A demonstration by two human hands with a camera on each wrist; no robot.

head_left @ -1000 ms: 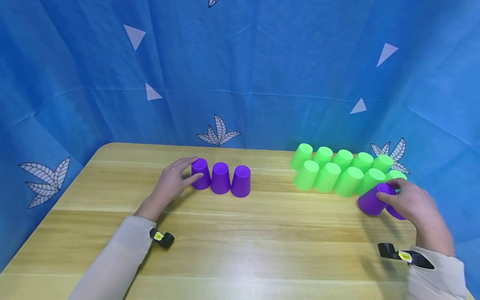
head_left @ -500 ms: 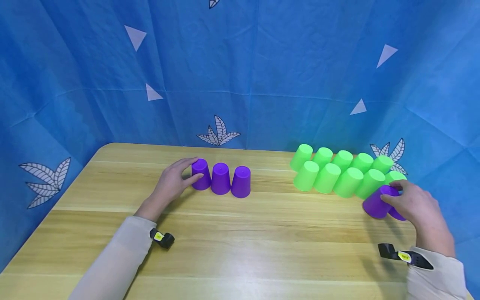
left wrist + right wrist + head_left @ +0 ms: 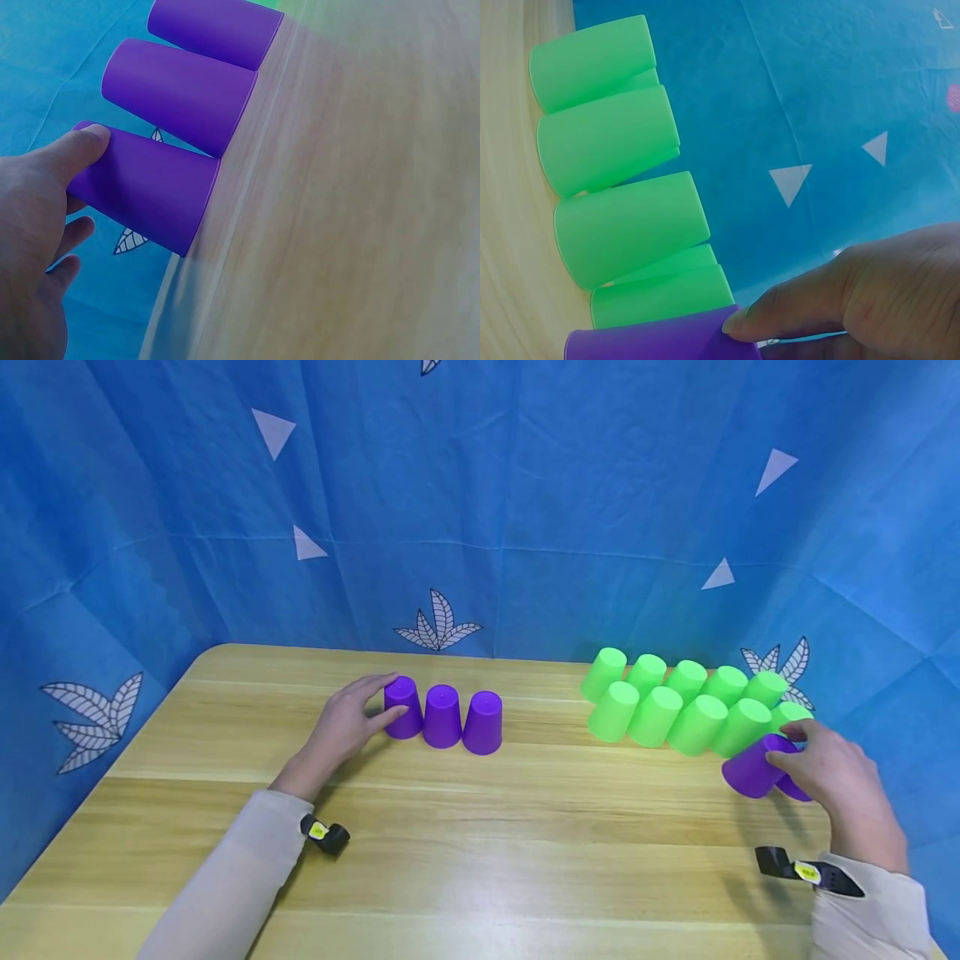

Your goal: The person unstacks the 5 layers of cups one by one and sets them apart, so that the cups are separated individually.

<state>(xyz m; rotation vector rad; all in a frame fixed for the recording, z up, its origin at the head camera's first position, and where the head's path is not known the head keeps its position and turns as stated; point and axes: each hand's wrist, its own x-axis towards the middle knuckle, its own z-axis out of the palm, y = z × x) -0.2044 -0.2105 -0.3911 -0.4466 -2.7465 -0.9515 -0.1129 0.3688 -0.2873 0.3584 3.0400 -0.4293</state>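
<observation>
Three purple cups stand upside down in a row at the centre left. My left hand (image 3: 343, 718) holds the leftmost purple cup (image 3: 146, 187) near its raised base, thumb on the near side. Beside it stand the middle purple cup (image 3: 442, 718) and the third purple cup (image 3: 483, 723). At the far right my right hand (image 3: 828, 764) pinches another purple cup (image 3: 753, 767) near its base, which leans toward the hand. Behind that cup part of a further purple cup (image 3: 792, 787) shows; the hand hides the rest.
Several green cups (image 3: 697, 725) stand upside down in two rows at the back right, just behind the purple cup in my right hand. The wooden table (image 3: 525, 860) ends at a blue curtain (image 3: 450, 485) printed with leaves and triangles. A small camera is strapped to each wrist.
The purple cup in my right hand has shifted slightly right and toward me, covering more of the purple cup behind it. My left hand and its row have stayed put.
</observation>
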